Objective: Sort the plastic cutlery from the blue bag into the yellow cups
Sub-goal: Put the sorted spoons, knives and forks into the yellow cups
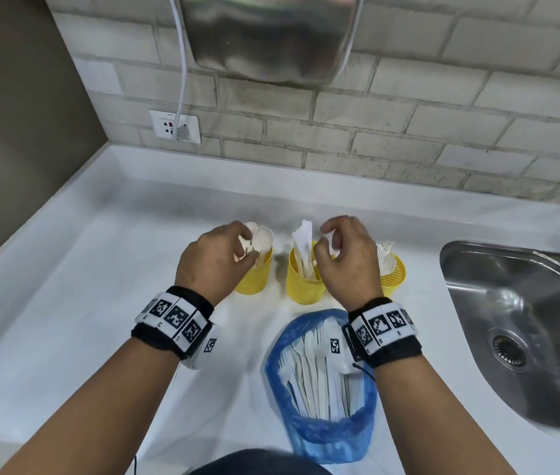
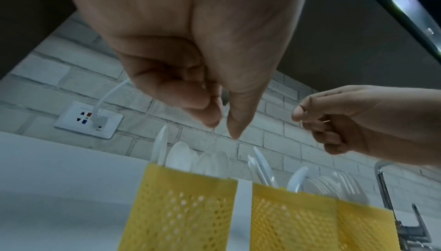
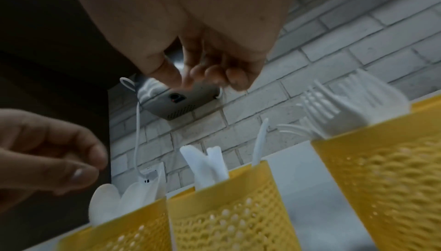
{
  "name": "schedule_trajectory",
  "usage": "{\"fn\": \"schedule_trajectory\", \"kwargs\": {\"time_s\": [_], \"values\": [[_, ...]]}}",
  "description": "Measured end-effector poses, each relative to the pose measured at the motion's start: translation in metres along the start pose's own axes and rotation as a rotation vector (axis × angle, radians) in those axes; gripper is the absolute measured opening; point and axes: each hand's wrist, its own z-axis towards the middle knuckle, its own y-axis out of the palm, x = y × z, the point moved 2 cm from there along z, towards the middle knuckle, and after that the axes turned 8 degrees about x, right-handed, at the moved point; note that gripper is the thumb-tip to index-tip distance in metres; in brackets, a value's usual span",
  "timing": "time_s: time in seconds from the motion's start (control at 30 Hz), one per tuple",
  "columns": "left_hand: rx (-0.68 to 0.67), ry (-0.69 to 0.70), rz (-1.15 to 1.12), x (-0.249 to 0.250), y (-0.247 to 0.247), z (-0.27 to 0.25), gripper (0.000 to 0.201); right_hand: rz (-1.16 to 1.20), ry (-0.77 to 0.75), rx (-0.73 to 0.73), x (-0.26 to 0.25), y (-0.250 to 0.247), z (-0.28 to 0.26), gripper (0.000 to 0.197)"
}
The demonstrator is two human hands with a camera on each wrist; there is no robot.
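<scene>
Only the head view shows the blue bag (image 1: 321, 437) of white cutlery on the worktop (image 1: 100, 303), near the person, below the right hand (image 1: 343, 258). The wrist views show three yellow cups (image 2: 181, 209) with spoons, knives and forks under both hands. The left hand (image 1: 213, 258) curls loosely above the spoon cup; I cannot tell whether either hand holds anything.

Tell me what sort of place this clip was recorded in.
Probably a small kitchen or pantry corner: a white countertop with a stainless steel sink set into it, a brick-pattern tiled wall behind, and a metal wall-mounted appliance plugged into a socket.
</scene>
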Motion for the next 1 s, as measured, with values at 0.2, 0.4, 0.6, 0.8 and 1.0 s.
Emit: {"fn": "schedule_trajectory", "kwargs": {"time_s": [0.2, 0.4, 0.6, 0.8, 1.0], "values": [[-0.131, 0.0, 0.087, -0.018, 0.02, -0.016, 0.019, -0.305, 0.042, -0.403, 0.013, 0.005, -0.033, 0.025], [-0.127, 0.026, 0.045, -0.023, 0.024, -0.021, 0.012, -0.25, 0.036, -0.345, 0.018, 0.013, -0.039, 0.008], [-0.113, 0.018, 0.021, -0.024, 0.023, -0.026, 0.011, -0.225, 0.044, -0.34, 0.016, 0.018, -0.039, 0.007], [-0.141, 0.005, 0.022, -0.019, 0.02, -0.031, 0.015, -0.216, 0.047, -0.348, 0.014, 0.016, -0.039, 0.008], [-0.071, 0.032, -0.016, -0.005, 0.004, -0.037, 0.018, -0.159, 0.048, -0.26, 0.006, 0.0, -0.038, 0.005]]}}
